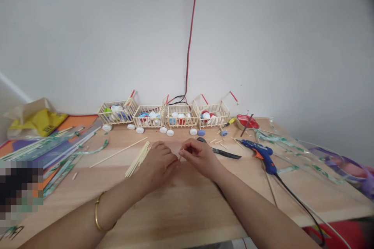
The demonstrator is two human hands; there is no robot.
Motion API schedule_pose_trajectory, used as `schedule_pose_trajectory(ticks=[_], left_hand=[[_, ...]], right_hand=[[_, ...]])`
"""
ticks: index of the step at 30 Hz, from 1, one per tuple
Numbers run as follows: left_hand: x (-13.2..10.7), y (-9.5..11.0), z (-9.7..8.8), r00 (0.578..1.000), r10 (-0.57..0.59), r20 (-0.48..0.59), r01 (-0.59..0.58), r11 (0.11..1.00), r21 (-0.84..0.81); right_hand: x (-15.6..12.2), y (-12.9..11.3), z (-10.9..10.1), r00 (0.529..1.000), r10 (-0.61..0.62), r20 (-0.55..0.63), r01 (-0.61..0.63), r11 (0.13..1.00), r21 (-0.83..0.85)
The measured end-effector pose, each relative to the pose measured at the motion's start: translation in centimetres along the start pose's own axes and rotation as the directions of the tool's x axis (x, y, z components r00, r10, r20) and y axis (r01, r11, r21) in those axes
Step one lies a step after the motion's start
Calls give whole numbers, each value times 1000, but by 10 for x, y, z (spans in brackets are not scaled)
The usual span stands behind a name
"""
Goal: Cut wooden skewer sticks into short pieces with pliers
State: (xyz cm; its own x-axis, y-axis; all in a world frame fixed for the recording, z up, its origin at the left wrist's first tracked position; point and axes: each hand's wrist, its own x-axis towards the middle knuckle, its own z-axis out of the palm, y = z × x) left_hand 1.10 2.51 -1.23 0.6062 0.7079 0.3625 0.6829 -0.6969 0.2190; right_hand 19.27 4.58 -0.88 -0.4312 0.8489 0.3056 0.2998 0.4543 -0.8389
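Note:
My left hand (162,163) is low over the wooden table, with its fingers bent and drawn together towards my right hand. In a pinch, the thumb and fingers of my right hand (200,157) come close to the left fingertips. Something thin and pale shows faintly between the hands, too small to name. Beside my left hand lies a bundle of thin wooden sticks (137,161), and one longer stick (118,151) is farther left. A black-handled tool (226,153), partly hidden, rests just beyond my right hand.
Several small stick-built carts (150,116) holding bottle caps stand along the wall. At right lie a blue glue gun (260,153) with its cord and a red dish (247,122). Plastic wrappers (62,167) and a yellow bag (43,120) are at left.

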Motion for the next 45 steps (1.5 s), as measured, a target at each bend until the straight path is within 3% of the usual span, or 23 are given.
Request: schedule_pose_trajectory(ticks=[3, 6, 10, 12, 16, 27, 30, 32, 35, 39, 45], left_hand=[[-3, -4, 1, 1000, -13, -17, 13, 999, 34], [-3, -16, -7, 988, -89, -130, 96, 994, 54], [1, -50, -34, 917, -215, -335, 260, 961, 97], [7, -68, -48, 895, -243, -373, 326, 929, 177], [22, -89, -61, 925, -214, -315, 312, 901, 302], [34, -94, -54, 940, -209, -271, 305, 872, 383], [28, -87, -52, 911, -256, -324, 359, 879, 313], [22, -71, -47, 907, -280, -315, 356, 909, 216], [9, -36, -33, 947, -244, -208, 251, 968, 4], [-6, 1, -11, 980, -185, -70, 166, 963, -214], [-16, 2, 7, 995, -80, -66, 67, 981, -185]], right_hand=[[1, 0, 1, 1000, -16, 16, 16, 999, -36], [1, 3, 1, 1000, -10, 19, 11, 999, -38], [2, 5, 1, 1000, 8, 19, -8, 999, -40], [2, 5, 1, 1000, 12, 19, -11, 999, -51], [1, 5, 1, 1000, 2, 24, 0, 997, -74], [3, 4, 1, 1000, -2, 30, 6, 993, -115], [3, 3, 1, 1000, 1, 24, 1, 995, -104], [3, 3, 2, 1000, -3, 19, 5, 995, -95], [2, 4, 2, 1000, -6, -1, 6, 996, -85], [0, 7, 4, 999, 41, -1, -41, 999, -8], [-1, 6, 6, 989, 137, 58, -145, 974, 171]])
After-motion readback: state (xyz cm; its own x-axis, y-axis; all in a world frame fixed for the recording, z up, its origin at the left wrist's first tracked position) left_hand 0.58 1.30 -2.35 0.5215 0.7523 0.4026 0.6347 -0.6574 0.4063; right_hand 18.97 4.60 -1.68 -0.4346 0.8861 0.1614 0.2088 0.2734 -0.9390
